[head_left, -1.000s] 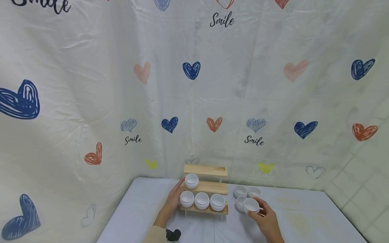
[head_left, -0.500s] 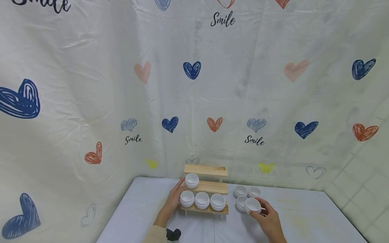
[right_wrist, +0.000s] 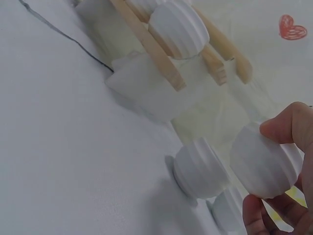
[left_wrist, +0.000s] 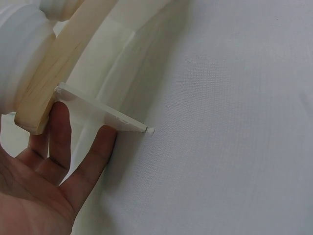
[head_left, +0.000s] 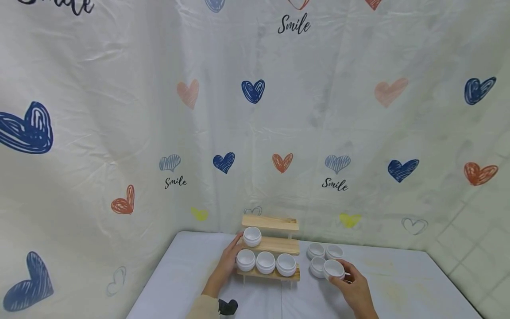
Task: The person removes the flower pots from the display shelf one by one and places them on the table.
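A three-tier wooden display stand with clear legs stands at the table's back. Three white ribbed cups line its lowest shelf; one more white cup sits at the left of the middle shelf. My left hand rests against the stand's left side, and in the left wrist view its fingertips touch the shelf end and a clear leg. My right hand pinches a small white cup between thumb and fingers, tilted, slightly above the table.
Three more white cups are grouped on the white-covered table, just left of and behind the held cup. A curtain printed with hearts hangs right behind the table. A dark heart-shaped patch shows by the left sleeve.
My right hand has shifted slightly to the right with the cup, a little away from the cup beside it. The left hand keeps its place at the stand.
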Tool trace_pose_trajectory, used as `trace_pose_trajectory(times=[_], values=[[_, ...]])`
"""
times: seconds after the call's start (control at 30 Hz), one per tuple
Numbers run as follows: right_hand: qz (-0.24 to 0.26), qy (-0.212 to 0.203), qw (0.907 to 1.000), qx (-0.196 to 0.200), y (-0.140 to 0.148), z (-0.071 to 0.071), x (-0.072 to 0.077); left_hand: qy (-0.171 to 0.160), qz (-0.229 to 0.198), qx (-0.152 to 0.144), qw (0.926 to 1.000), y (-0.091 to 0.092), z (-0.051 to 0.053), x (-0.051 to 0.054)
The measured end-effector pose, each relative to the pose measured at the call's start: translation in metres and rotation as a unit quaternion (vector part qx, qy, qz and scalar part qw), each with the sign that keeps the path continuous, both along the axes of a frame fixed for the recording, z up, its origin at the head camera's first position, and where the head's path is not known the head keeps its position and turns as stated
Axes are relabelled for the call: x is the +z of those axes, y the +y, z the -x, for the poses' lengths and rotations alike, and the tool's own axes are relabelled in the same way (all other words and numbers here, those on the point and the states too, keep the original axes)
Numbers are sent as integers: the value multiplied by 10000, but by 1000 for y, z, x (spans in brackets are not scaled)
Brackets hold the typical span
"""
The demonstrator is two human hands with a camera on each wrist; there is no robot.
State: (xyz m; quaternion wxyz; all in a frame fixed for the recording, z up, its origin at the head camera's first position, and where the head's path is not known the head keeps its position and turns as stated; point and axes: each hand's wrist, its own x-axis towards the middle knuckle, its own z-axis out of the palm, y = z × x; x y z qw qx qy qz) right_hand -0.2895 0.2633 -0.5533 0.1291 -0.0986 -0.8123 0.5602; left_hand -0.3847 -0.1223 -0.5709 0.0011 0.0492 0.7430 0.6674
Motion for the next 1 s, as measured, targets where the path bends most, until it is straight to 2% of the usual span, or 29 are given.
trace_pose_trajectory(times=[0.27,0.63,1.0], values=[[-18,105,9999,-61,3,1,0,-84,-5,9,10000,1,0,1],[-119,-202,9997,-82,9,2,-2,-105,-16,41,9999,1,0,1],[58,-577,9983,-108,17,5,-5,-116,-31,54,9999,1,1,-1]])
